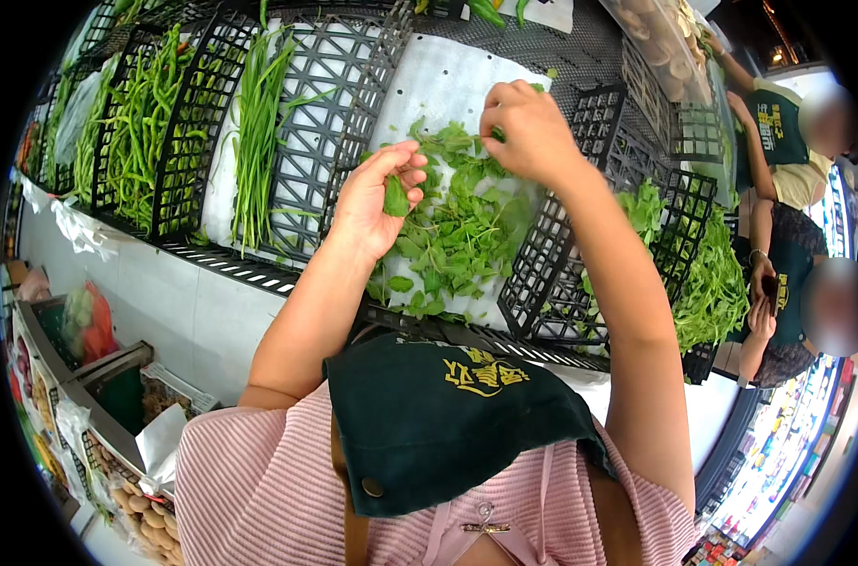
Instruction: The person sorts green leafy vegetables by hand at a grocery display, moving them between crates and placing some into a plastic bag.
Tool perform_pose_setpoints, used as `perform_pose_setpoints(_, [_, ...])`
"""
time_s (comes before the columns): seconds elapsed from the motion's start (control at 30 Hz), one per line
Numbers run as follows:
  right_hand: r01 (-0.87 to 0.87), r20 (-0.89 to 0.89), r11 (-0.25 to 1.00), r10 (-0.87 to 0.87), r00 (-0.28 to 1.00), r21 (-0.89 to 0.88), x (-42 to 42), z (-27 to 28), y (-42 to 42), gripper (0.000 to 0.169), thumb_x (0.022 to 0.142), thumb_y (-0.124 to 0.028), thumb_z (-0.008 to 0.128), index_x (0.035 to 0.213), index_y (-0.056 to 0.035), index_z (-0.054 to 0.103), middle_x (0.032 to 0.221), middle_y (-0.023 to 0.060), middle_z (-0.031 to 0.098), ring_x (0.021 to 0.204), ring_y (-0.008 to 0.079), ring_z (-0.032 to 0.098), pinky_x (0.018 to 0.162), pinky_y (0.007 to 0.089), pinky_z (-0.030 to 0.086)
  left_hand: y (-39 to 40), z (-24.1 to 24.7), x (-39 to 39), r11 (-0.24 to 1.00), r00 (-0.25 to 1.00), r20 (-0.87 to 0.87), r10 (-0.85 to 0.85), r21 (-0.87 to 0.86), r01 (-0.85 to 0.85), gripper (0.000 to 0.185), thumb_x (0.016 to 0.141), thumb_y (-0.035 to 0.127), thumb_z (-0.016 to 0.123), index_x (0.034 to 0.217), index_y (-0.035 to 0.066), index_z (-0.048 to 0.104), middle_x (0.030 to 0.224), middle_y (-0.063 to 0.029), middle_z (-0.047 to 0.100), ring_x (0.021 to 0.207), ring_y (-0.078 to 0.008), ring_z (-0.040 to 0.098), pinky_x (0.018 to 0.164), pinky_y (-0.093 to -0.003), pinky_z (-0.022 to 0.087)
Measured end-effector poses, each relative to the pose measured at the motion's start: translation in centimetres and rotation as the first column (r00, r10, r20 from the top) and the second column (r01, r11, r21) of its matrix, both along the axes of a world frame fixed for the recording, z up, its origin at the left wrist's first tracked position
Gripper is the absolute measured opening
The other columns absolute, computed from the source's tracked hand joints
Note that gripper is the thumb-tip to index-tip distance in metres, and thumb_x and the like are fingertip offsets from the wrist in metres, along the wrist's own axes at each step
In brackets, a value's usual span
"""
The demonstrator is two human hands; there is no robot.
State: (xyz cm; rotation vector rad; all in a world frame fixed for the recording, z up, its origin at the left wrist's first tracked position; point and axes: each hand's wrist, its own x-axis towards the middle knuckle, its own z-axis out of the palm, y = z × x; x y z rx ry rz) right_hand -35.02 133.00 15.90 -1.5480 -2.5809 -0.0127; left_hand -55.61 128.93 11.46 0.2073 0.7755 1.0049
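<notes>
A loose heap of leafy green herb, which looks like mint (457, 240), lies on a white perforated sheet (436, 78) in front of me. Over its left side, my left hand (379, 194) is turned palm up with curled fingers around a green leafy sprig (395, 197). My right hand (528, 131) is above the heap's far right part, knuckles up. Green leaf shows at its bent fingers, which hide most of what they grip. A thin stem seems to run between the hands.
Black plastic crates (209, 92) divide the display. Left of me are green chili peppers (149, 120) and a bundle of long green stalks (255, 141). A black crate (542, 269) and leafy greens (715, 283) are on the right. Two people in dark green aprons (782, 134) stand beyond.
</notes>
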Motion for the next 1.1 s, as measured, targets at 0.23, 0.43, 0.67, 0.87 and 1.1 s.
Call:
perform_pose_setpoints(0.23, [-0.199, -0.69, 0.877, -0.186, 0.7, -0.438, 2.1, 3.7, 0.5, 0.011, 0.084, -0.012, 0.06, 0.085, -0.0013, 0.059, 0.085, 0.0022, 0.062, 0.083, 0.0088, 0.056, 0.077, 0.0248, 0.044, 2.0, 2.7, 0.9, 0.959, 0.991, -0.129, -0.034, 0.274, 0.068, 0.028, 0.084, 0.019, 0.062, 0.104, 0.0, 0.057, 0.084, -0.0031, 0.056, 0.064, -0.0067, 0.046, 0.047, -0.0169, 0.034])
perform_pose_setpoints(0.43, [-0.287, -0.77, 0.818, -0.267, 0.58, -0.499, 1.8, 3.6, 0.2, 0.018, 0.083, -0.016, 0.063, 0.096, -0.0039, 0.064, 0.079, -0.0036, 0.059, 0.073, 0.0035, 0.05, 0.066, 0.0191, 0.041, 4.1, 6.4, 2.6, 0.827, 0.941, -0.333, -0.059, 0.511, 0.233, 0.029, 0.08, 0.022, 0.068, 0.1, 0.002, 0.062, 0.076, 0.0027, 0.05, 0.058, -0.0025, 0.039, 0.046, -0.0168, 0.027])
perform_pose_setpoints(0.67, [-0.138, -0.587, 0.866, -0.201, 0.785, -0.481, 2.7, 3.7, -0.3, 0.019, 0.079, -0.007, 0.063, 0.097, -0.0019, 0.063, 0.08, -0.0021, 0.059, 0.073, 0.0055, 0.052, 0.068, 0.0221, 0.043, 5.3, 6.4, 2.6, 0.839, 0.885, -0.431, 0.175, 0.536, 0.095, 0.018, 0.078, 0.017, 0.071, 0.086, 0.002, 0.066, 0.068, 0.0015, 0.053, 0.046, -0.0021, 0.032, 0.042, -0.0177, 0.023])
perform_pose_setpoints(0.87, [0.181, -0.312, 0.967, -0.229, 0.922, -0.177, 4.5, 3.0, -0.5, 0.021, 0.071, -0.002, 0.057, 0.09, -0.0041, 0.065, 0.077, 0.008, 0.058, 0.069, 0.0182, 0.057, 0.066, 0.0287, 0.046, 6.2, 7.0, 0.8, 0.822, 0.883, -0.388, 0.263, 0.569, 0.005, 0.019, 0.078, 0.016, 0.071, 0.088, 0.0, 0.066, 0.07, 0.0007, 0.055, 0.046, -0.0023, 0.032, 0.041, -0.0175, 0.023])
perform_pose_setpoints(1.1, [-0.024, -0.715, 0.999, 0.036, 0.698, 0.026, 1.3, 4.5, -0.6, 0.018, 0.078, -0.011, 0.056, 0.093, -0.0071, 0.066, 0.088, 0.0065, 0.058, 0.087, 0.0173, 0.056, 0.077, 0.0283, 0.043, 5.3, 6.9, 1.5, 0.826, 0.928, -0.35, 0.126, 0.555, 0.097, 0.021, 0.08, 0.017, 0.069, 0.092, -0.001, 0.065, 0.07, 0.0015, 0.054, 0.052, -0.0022, 0.036, 0.043, -0.0172, 0.024])
